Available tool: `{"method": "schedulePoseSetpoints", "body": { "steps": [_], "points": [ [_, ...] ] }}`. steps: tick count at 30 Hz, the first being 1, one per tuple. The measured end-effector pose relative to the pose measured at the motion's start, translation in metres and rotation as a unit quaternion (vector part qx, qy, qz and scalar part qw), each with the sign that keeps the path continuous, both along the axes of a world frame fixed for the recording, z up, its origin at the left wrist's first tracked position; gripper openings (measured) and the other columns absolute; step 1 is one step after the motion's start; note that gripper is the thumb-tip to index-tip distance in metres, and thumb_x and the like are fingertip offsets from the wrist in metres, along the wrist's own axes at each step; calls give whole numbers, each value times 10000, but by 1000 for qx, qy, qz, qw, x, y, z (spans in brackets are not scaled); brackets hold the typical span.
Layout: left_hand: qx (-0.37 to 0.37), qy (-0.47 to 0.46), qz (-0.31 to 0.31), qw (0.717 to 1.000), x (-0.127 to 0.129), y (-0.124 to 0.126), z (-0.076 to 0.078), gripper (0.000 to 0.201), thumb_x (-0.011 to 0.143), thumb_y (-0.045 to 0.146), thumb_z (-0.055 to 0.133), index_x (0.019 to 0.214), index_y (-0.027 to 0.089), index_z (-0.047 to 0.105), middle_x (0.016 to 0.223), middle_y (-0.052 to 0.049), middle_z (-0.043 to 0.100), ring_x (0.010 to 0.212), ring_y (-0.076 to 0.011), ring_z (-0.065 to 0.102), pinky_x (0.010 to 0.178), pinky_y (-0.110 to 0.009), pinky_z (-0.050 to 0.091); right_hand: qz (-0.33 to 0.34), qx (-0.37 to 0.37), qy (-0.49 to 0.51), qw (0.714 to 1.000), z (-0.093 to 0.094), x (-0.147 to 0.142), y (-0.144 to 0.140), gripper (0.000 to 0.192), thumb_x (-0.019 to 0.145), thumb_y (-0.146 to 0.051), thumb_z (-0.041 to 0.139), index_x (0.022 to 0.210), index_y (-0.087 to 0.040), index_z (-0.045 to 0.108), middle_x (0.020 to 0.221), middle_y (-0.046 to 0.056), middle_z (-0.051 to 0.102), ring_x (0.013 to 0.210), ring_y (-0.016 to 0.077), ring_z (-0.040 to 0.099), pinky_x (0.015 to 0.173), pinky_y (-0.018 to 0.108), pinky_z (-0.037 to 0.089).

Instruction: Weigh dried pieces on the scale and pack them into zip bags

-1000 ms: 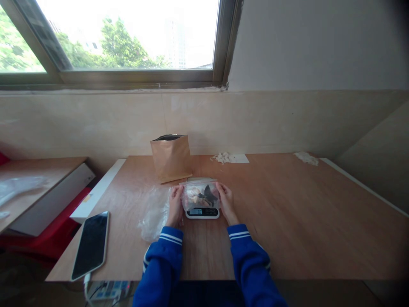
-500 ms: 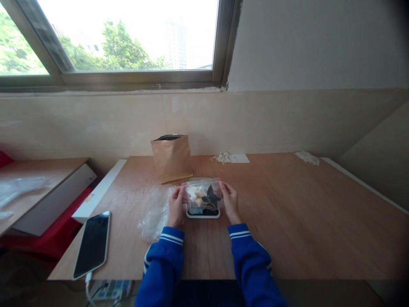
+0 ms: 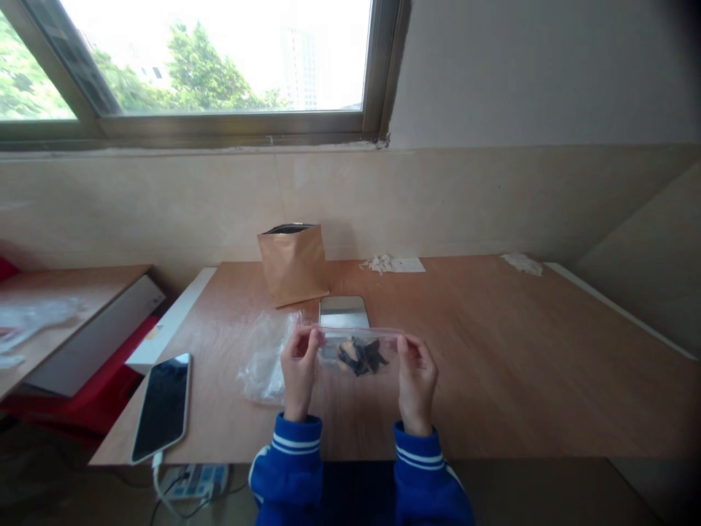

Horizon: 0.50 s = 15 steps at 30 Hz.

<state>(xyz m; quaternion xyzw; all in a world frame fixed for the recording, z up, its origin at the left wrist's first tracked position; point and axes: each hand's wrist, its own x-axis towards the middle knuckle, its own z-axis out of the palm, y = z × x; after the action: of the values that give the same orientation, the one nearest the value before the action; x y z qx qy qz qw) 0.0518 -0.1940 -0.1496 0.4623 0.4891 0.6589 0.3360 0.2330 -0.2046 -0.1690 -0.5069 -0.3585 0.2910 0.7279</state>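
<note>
From my distant seat I see the left hand (image 3: pixel 299 365) pinching one upper corner of the clear bag (image 3: pixel 358 351) and the right hand (image 3: pixel 418 376) pinching the other, so the bag is stretched between them at the centre of the frame, dark and pale pieces (image 3: pixel 373 356) inside. I can't tell whether its reddish top edge is sealed; if it isn't, a tilt or a slipped pinch could spill the pieces onto the table (image 3: pixel 493 365). Pulling too hard sideways could tear the thin film. The scale (image 3: pixel 343 310), partly hidden behind the bag, could get nudged by a low sweep. Left of centre, loose plastic (image 3: pixel 267 365) lies right by the left hand and could snag its fingers. The pouch (image 3: pixel 293 263) above that could tip if bumped.
</note>
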Motion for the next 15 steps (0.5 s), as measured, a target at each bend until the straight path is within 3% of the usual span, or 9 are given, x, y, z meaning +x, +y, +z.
{"method": "schedulePoseSetpoints", "body": {
  "steps": [7,15],
  "points": [
    [10,-41,71,997,4,-22,6,346,858,505,631,767,172,613,659,5,602,632,-135,576,633,-240,467,57,-36,-6,998,10,-12,-10,329,828,-484,690,934,-173,713,846,72,759,768,202,710,732,322,562],
    [4,-49,53,997,4,-29,6,349,836,519,656,849,170,657,681,11,594,602,-113,535,581,-218,439,115,-72,5,991,18,-17,-18,387,763,-515,745,946,-174,751,848,83,774,797,237,730,746,345,582]
  ]
}}
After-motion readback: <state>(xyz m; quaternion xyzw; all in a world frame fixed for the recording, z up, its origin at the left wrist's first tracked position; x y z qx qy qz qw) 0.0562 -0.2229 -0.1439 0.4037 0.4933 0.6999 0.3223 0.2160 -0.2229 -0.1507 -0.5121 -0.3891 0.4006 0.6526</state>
